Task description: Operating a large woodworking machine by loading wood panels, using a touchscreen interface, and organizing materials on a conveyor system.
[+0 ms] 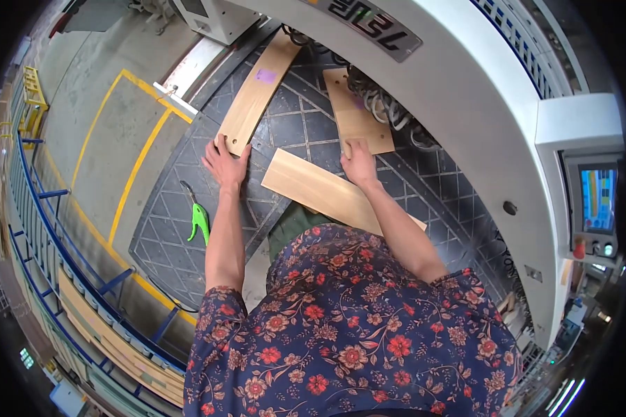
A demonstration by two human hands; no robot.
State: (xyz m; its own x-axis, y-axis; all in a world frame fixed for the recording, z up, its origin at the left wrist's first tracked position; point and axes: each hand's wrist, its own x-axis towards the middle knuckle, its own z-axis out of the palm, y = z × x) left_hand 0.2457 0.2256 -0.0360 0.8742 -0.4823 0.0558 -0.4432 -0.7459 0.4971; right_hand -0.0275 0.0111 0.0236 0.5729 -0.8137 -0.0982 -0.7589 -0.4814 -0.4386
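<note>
My left hand (226, 165) grips the near end of a long, pale wooden board (261, 94), thumb and fingers at its two sides. This board has a purple patch and a hole near the hand. My right hand (358, 163) has its fingers curled over the near left corner of a shorter wooden board (362, 115), which has holes and partly disappears under black coiled hoses. A third wooden board (313, 182) lies slanted close to my body, crossed by my right forearm. All three boards rest on a dark, grid-grooved machine table (295, 132).
A green air blow gun (199, 221) lies left of my left forearm. The machine's white gantry (466, 76) arches over the far and right side, with a control screen (598, 200) at right. Blue roller conveyor rails (69, 229) and stacked boards (111, 340) stand at left.
</note>
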